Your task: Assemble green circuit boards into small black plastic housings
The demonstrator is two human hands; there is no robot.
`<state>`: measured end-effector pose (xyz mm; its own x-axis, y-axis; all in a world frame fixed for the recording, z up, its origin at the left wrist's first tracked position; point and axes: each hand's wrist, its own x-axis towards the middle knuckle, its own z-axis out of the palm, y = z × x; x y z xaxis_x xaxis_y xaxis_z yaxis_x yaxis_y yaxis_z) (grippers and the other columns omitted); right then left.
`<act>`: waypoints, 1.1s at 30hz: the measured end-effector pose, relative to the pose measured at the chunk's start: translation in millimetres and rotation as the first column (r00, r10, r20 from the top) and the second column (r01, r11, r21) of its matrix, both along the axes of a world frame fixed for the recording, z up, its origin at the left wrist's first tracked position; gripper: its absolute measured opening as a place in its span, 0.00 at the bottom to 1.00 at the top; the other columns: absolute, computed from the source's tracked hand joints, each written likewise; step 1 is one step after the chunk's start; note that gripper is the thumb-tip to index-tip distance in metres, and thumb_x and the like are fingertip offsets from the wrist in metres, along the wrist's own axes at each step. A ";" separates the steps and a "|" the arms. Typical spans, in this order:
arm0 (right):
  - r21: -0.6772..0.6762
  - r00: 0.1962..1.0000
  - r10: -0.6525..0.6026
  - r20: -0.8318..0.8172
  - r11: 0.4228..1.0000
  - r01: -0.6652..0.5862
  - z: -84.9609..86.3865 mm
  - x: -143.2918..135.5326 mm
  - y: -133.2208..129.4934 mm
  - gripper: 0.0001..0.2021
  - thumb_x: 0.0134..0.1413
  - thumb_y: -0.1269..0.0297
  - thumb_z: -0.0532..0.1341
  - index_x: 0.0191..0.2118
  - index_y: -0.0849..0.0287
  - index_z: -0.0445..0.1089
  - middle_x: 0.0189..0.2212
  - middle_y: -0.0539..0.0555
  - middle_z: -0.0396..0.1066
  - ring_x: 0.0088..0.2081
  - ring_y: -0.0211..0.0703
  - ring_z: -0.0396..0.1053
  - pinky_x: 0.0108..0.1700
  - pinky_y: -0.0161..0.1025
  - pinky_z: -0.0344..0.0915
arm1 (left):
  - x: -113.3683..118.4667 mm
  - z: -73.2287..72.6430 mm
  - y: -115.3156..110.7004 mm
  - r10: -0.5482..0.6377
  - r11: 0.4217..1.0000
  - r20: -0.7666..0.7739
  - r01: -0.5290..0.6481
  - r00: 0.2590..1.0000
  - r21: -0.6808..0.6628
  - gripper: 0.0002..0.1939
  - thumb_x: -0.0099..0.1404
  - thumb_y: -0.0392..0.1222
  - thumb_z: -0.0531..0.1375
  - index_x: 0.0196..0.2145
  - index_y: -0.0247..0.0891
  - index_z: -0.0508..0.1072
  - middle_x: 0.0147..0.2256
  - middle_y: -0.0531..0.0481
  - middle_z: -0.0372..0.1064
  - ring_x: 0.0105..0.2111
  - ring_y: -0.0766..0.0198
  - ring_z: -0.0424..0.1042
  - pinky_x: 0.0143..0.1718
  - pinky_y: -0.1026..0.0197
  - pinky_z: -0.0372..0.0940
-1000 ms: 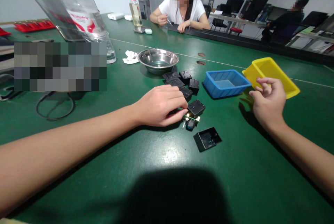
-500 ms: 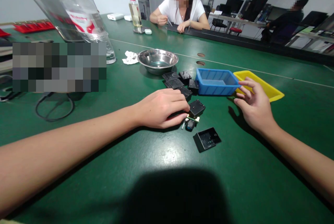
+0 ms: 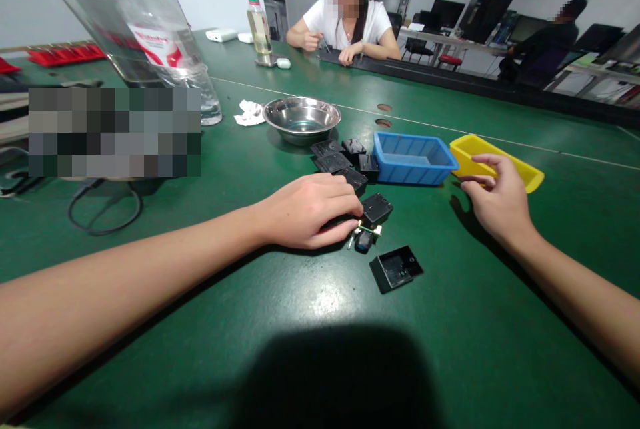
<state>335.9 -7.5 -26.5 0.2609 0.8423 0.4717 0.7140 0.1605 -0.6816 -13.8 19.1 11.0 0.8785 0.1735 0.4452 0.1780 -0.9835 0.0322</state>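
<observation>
My left hand rests palm down on the green table, fingers together and curled over. Its fingertips touch or nearly touch a small circuit board with a dark round part under it; whatever lies beneath the palm is hidden. A black plastic box sits just beyond those fingertips. Nearer to me, an open black case shows its hollow side. My right hand is held in front of the yellow bin, fingers bent and apart, with nothing seen in it. Left of it stands a blue bin.
Several black boxes cluster beside the blue bin. Behind them are a steel bowl and crumpled tissue. A large clear bottle and a black cable are on the left. Across the table sits a person.
My right hand has drawn slightly right, away from the blue bin's corner, with its fingers more bent. My left hand has hardly moved.
</observation>
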 end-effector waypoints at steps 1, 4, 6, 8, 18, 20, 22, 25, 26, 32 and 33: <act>-0.014 0.997 -0.067 -0.029 0.998 0.067 0.8 5.5 3.0 0.20 0.49 0.64 0.63 0.50 0.52 0.67 0.43 0.58 0.74 0.44 0.59 0.78 0.43 0.54 0.74 | 0.0 -0.1 0.0 -0.001 1.000 0.000 0.001 1.000 0.000 0.11 0.74 0.40 0.53 0.40 0.35 0.75 0.34 0.45 0.76 0.34 0.61 0.71 0.39 0.60 0.65; 0.021 0.973 -0.230 -0.016 0.973 0.231 4.1 22.8 10.9 0.16 0.46 0.64 0.65 0.44 0.55 0.69 0.43 0.59 0.74 0.37 0.53 0.76 0.43 0.54 0.71 | -0.1 -0.3 -0.1 0.007 1.000 -0.007 -0.007 1.000 -0.008 0.12 0.74 0.41 0.53 0.40 0.36 0.75 0.34 0.45 0.76 0.34 0.61 0.71 0.39 0.60 0.65; 0.017 0.959 -0.282 -0.018 0.959 0.282 5.2 33.9 14.9 0.14 0.46 0.65 0.65 0.42 0.56 0.70 0.41 0.59 0.75 0.34 0.48 0.73 0.41 0.51 0.70 | -0.2 -0.3 -0.3 0.013 1.000 -0.016 -0.014 1.000 -0.014 0.12 0.74 0.41 0.53 0.40 0.36 0.75 0.34 0.45 0.76 0.34 0.61 0.71 0.39 0.60 0.65; -0.004 0.960 -0.277 -0.036 0.961 0.277 5.1 42.7 17.7 0.14 0.48 0.66 0.64 0.43 0.57 0.71 0.38 0.58 0.74 0.33 0.48 0.73 0.40 0.49 0.69 | -0.2 -0.1 -0.6 0.012 1.000 -0.014 -0.012 1.000 -0.015 0.12 0.74 0.41 0.53 0.39 0.36 0.75 0.34 0.45 0.75 0.34 0.61 0.71 0.38 0.60 0.65; 0.317 0.952 0.049 0.303 0.936 -0.150 14.4 5.1 -2.5 0.05 0.52 0.70 0.62 0.36 0.57 0.73 0.46 0.61 0.71 0.33 0.45 0.72 0.32 0.44 0.71 | 0.4 -1.2 -0.6 0.002 1.000 0.011 -0.002 1.000 -0.007 0.11 0.73 0.40 0.53 0.39 0.36 0.75 0.33 0.45 0.75 0.33 0.61 0.71 0.38 0.60 0.64; 0.214 0.883 0.197 0.425 0.926 -0.310 15.7 -8.6 -8.4 0.06 0.55 0.69 0.61 0.38 0.57 0.75 0.52 0.62 0.71 0.33 0.44 0.72 0.36 0.47 0.73 | 0.8 -1.7 -0.5 0.001 1.000 0.014 -0.001 1.000 -0.003 0.11 0.73 0.40 0.54 0.39 0.36 0.75 0.33 0.45 0.75 0.33 0.61 0.71 0.38 0.60 0.64; 0.070 0.818 0.308 0.485 0.919 -0.387 15.1 -18.1 -10.9 0.10 0.57 0.68 0.61 0.44 0.56 0.76 0.56 0.62 0.70 0.38 0.47 0.74 0.41 0.49 0.74 | 1.6 -2.0 -0.7 -0.001 1.000 0.013 0.001 1.000 -0.001 0.11 0.74 0.40 0.53 0.39 0.36 0.75 0.33 0.46 0.75 0.33 0.61 0.70 0.37 0.60 0.63; -0.019 0.809 0.336 0.482 0.928 -0.373 12.5 -24.1 -8.8 0.16 0.58 0.66 0.61 0.52 0.57 0.75 0.57 0.63 0.68 0.41 0.49 0.74 0.43 0.50 0.75 | 3.3 -2.2 -1.2 -0.013 1.000 0.013 0.013 1.000 -0.004 0.12 0.74 0.40 0.53 0.38 0.37 0.75 0.32 0.46 0.75 0.32 0.62 0.70 0.36 0.60 0.63; -0.023 0.815 0.328 0.478 0.932 -0.361 11.6 -24.7 -7.0 0.17 0.58 0.65 0.61 0.53 0.58 0.74 0.57 0.64 0.68 0.41 0.49 0.74 0.43 0.51 0.75 | 3.8 -2.4 -1.3 -0.016 1.000 0.014 0.016 1.000 -0.006 0.12 0.73 0.40 0.53 0.38 0.37 0.75 0.32 0.47 0.74 0.31 0.62 0.69 0.36 0.60 0.62; -0.001 0.827 0.284 0.485 0.946 -0.324 7.5 -32.1 17.2 0.21 0.58 0.66 0.59 0.56 0.58 0.74 0.57 0.65 0.68 0.40 0.49 0.74 0.48 0.54 0.74 | 3.4 -3.9 -1.0 -0.023 1.000 0.010 0.023 1.000 0.010 0.13 0.73 0.39 0.53 0.35 0.36 0.75 0.30 0.47 0.73 0.30 0.62 0.69 0.34 0.60 0.62; -0.003 0.832 0.286 0.475 0.946 -0.323 6.7 -35.3 23.8 0.21 0.57 0.66 0.59 0.57 0.58 0.74 0.57 0.65 0.68 0.39 0.48 0.74 0.48 0.55 0.74 | 3.1 -4.2 -1.1 -0.023 1.000 0.011 0.023 1.000 0.008 0.13 0.73 0.39 0.53 0.35 0.36 0.75 0.30 0.47 0.73 0.30 0.62 0.69 0.34 0.60 0.62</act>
<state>300.6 16.3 -19.8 -0.2680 0.8001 0.5366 0.8493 0.4592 -0.2605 -10.8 18.0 6.8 0.8772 0.1496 0.4563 0.1549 -0.9876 0.0259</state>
